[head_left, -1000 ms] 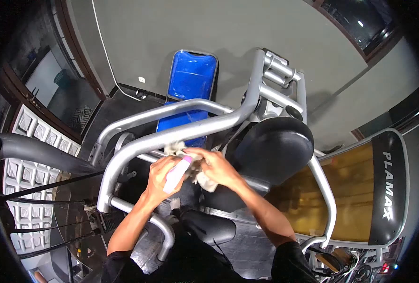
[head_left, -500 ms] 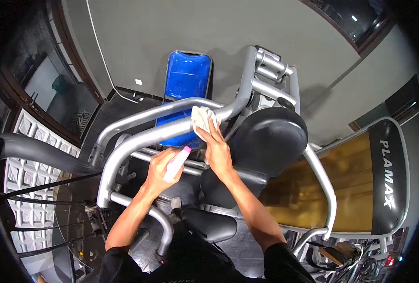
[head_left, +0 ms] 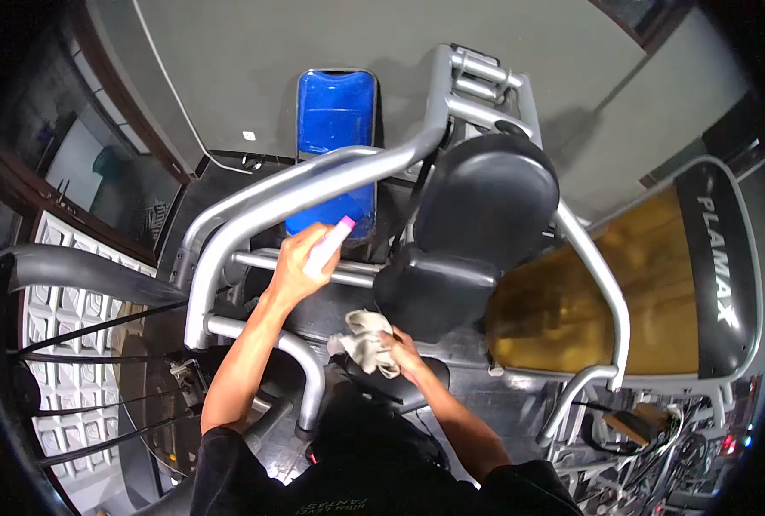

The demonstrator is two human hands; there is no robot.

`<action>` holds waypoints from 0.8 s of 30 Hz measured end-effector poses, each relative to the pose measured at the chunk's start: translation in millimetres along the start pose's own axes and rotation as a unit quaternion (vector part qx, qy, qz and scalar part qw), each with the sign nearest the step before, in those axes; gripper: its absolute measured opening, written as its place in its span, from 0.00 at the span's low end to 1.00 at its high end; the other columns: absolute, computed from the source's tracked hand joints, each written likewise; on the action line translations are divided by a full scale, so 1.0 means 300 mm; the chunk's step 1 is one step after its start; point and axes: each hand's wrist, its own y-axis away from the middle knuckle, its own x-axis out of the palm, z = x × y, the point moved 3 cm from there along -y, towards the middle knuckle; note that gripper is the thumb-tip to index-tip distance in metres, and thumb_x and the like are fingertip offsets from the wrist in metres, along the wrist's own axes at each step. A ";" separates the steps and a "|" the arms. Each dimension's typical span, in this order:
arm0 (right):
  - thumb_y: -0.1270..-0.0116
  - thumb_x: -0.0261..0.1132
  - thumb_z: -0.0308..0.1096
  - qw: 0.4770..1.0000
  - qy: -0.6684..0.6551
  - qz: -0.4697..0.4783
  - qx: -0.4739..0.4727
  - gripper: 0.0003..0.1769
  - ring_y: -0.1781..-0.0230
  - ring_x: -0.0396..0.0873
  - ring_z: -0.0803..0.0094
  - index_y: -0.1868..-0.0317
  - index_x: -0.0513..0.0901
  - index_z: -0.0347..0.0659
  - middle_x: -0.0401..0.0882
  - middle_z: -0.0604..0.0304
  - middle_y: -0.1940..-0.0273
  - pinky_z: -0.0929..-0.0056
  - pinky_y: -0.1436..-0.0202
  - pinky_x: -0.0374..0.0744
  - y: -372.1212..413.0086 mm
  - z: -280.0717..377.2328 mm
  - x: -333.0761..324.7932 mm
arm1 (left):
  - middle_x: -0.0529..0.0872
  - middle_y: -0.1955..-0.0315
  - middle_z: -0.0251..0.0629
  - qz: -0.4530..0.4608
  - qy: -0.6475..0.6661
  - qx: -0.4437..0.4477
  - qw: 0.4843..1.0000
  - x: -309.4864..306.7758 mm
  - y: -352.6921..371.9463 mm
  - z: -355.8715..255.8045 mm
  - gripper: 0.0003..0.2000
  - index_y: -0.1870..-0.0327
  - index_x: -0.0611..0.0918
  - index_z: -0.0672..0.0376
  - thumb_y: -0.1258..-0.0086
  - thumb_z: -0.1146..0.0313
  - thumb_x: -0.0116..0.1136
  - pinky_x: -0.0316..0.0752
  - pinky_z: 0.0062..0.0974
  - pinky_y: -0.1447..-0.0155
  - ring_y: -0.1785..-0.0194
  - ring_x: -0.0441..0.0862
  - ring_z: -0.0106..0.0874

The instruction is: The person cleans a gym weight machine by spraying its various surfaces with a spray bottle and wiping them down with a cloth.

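My left hand point(head_left: 293, 265) is wrapped round a white bottle with a pink top point(head_left: 326, 249), held tilted in front of the machine's silver tube frame point(head_left: 309, 195). Lower down, my right hand point(head_left: 407, 354) grips a crumpled cream cloth point(head_left: 367, 342), with folds hanging to the left of the fingers. In this view the cloth overlaps the small black pad point(head_left: 430, 378) close to my body. Beyond it stand the black seat point(head_left: 434, 292) and the rounded black backrest point(head_left: 490, 193) of the machine.
A blue folding chair point(head_left: 337, 107) leans near the grey wall point(head_left: 253, 60). To the right is a gold and black PLAMAX panel point(head_left: 572, 301) behind a silver side bar point(head_left: 596, 262). A dark curved arm point(head_left: 81, 273) and cables lie left, beside a white patterned block wall point(head_left: 64, 357).
My right hand has left the upper silver bar with the cloth and come down toward my body. My left hand still holds the bottle, slightly higher in view. The camera view has shifted.
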 end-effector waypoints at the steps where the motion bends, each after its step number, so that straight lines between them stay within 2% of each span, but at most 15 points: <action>1: 0.30 0.62 0.41 0.994 -0.073 -0.005 0.078 0.21 0.55 0.80 0.69 0.43 0.76 0.38 0.81 0.56 0.49 0.70 0.51 0.79 0.062 -0.042 -0.022 | 0.81 0.74 0.42 -0.004 0.007 -0.014 1.000 0.003 0.002 -0.003 0.04 0.64 0.81 0.65 0.39 0.80 0.60 0.74 0.26 0.67 0.73 0.81 0.32; 2: 0.30 0.62 0.42 0.978 -0.144 -0.008 0.154 0.20 0.55 0.80 0.68 0.44 0.77 0.39 0.81 0.58 0.49 0.71 0.52 0.80 0.127 -0.077 -0.048 | 0.81 0.75 0.40 -0.009 0.014 -0.026 1.000 0.004 0.003 -0.009 0.03 0.64 0.81 0.65 0.38 0.80 0.60 0.73 0.25 0.67 0.73 0.81 0.30; 3: 0.30 0.62 0.43 0.966 -0.202 0.007 0.161 0.20 0.54 0.81 0.68 0.44 0.77 0.40 0.81 0.58 0.49 0.71 0.53 0.80 0.191 -0.095 -0.063 | 0.80 0.74 0.42 -0.020 0.031 -0.011 0.999 0.002 0.000 -0.023 0.06 0.62 0.80 0.66 0.40 0.82 0.59 0.75 0.26 0.65 0.72 0.81 0.32; 4: 0.30 0.61 0.44 0.951 -0.258 0.023 0.167 0.20 0.54 0.81 0.67 0.44 0.77 0.41 0.81 0.58 0.49 0.72 0.54 0.81 0.249 -0.117 -0.078 | 0.81 0.73 0.40 -0.043 0.035 -0.006 0.998 0.002 0.005 -0.026 0.05 0.63 0.81 0.66 0.38 0.81 0.60 0.74 0.25 0.65 0.72 0.80 0.29; 5: 0.30 0.60 0.46 0.935 -0.318 0.071 0.141 0.22 0.53 0.82 0.66 0.43 0.76 0.41 0.82 0.58 0.50 0.68 0.51 0.81 0.253 -0.187 -0.118 | 0.82 0.73 0.39 -0.059 0.064 -0.024 0.996 0.006 0.011 -0.029 0.04 0.63 0.81 0.66 0.36 0.81 0.60 0.74 0.24 0.66 0.72 0.80 0.27; 6: 0.30 0.60 0.48 0.916 -0.376 0.027 0.137 0.23 0.55 0.83 0.68 0.43 0.76 0.42 0.83 0.59 0.52 0.68 0.52 0.81 0.278 -0.225 -0.133 | 0.82 0.73 0.37 -0.076 0.093 -0.043 0.992 0.011 0.018 -0.039 0.03 0.63 0.81 0.65 0.35 0.81 0.60 0.74 0.23 0.66 0.72 0.80 0.25; 7: 0.30 0.60 0.49 0.921 -0.372 -0.008 0.113 0.23 0.55 0.83 0.68 0.43 0.77 0.41 0.83 0.59 0.52 0.68 0.52 0.81 0.328 -0.213 -0.145 | 0.82 0.72 0.35 -0.074 0.096 -0.038 0.992 0.006 0.022 -0.084 0.02 0.62 0.81 0.65 0.33 0.80 0.59 0.73 0.21 0.67 0.72 0.79 0.20; 8: 0.31 0.60 0.49 0.924 -0.368 -0.045 0.091 0.24 0.54 0.83 0.68 0.44 0.77 0.41 0.84 0.58 0.52 0.69 0.52 0.81 0.388 -0.199 -0.160 | 0.82 0.72 0.35 -0.066 0.100 -0.034 0.992 0.005 0.029 -0.137 0.02 0.62 0.81 0.65 0.33 0.80 0.59 0.73 0.21 0.67 0.72 0.79 0.20; 9: 0.31 0.61 0.49 0.911 -0.405 -0.018 0.075 0.25 0.54 0.83 0.66 0.43 0.77 0.39 0.83 0.57 0.51 0.69 0.53 0.82 0.399 -0.221 -0.181 | 0.82 0.72 0.34 -0.064 0.133 -0.041 0.988 0.007 0.037 -0.195 0.02 0.61 0.80 0.65 0.32 0.80 0.58 0.73 0.20 0.67 0.72 0.78 0.20; 12: 0.30 0.60 0.49 0.892 -0.448 -0.057 0.038 0.26 0.55 0.83 0.65 0.42 0.76 0.38 0.83 0.56 0.50 0.68 0.56 0.83 0.461 -0.280 -0.236 | 0.82 0.71 0.34 -0.064 0.180 -0.033 0.981 0.050 0.090 -0.289 0.03 0.59 0.78 0.65 0.31 0.80 0.57 0.74 0.20 0.67 0.73 0.77 0.19; 14: 0.30 0.59 0.48 0.876 -0.476 -0.065 0.026 0.25 0.54 0.83 0.65 0.42 0.76 0.37 0.83 0.56 0.50 0.67 0.55 0.82 0.486 -0.321 -0.254 | 0.82 0.70 0.35 -0.071 0.235 -0.087 0.965 0.072 0.138 -0.323 0.03 0.59 0.77 0.65 0.31 0.80 0.57 0.75 0.20 0.66 0.72 0.77 0.19; 16: 0.29 0.59 0.47 0.860 -0.506 -0.073 0.014 0.24 0.54 0.83 0.64 0.42 0.76 0.37 0.83 0.56 0.50 0.66 0.54 0.82 0.510 -0.356 -0.257 | 0.81 0.70 0.35 -0.063 0.209 -0.083 0.972 0.090 0.198 -0.352 0.04 0.60 0.77 0.65 0.32 0.81 0.57 0.75 0.21 0.66 0.70 0.78 0.20; 18: 0.31 0.61 0.46 0.851 -0.515 -0.101 0.016 0.17 0.64 0.84 0.68 0.49 0.79 0.46 0.85 0.62 0.59 0.69 0.65 0.82 0.534 -0.392 -0.255 | 0.81 0.71 0.35 -0.046 0.206 -0.084 0.974 0.093 0.255 -0.392 0.03 0.61 0.77 0.64 0.32 0.81 0.58 0.75 0.21 0.66 0.71 0.78 0.20; 20: 0.30 0.60 0.46 0.844 -0.524 -0.113 0.001 0.18 0.64 0.84 0.66 0.48 0.78 0.44 0.84 0.60 0.59 0.69 0.64 0.83 0.565 -0.415 -0.240 | 0.78 0.75 0.32 -0.054 0.205 -0.097 0.973 0.091 0.309 -0.411 0.02 0.63 0.77 0.65 0.32 0.80 0.58 0.73 0.21 0.68 0.74 0.76 0.20; 24: 0.29 0.58 0.45 0.827 -0.550 -0.113 -0.037 0.19 0.62 0.84 0.63 0.46 0.77 0.40 0.84 0.56 0.55 0.65 0.60 0.84 0.598 -0.454 -0.200 | 0.77 0.77 0.32 -0.018 0.224 -0.140 0.964 0.086 0.383 -0.428 0.04 0.64 0.77 0.65 0.30 0.75 0.59 0.71 0.20 0.69 0.74 0.75 0.20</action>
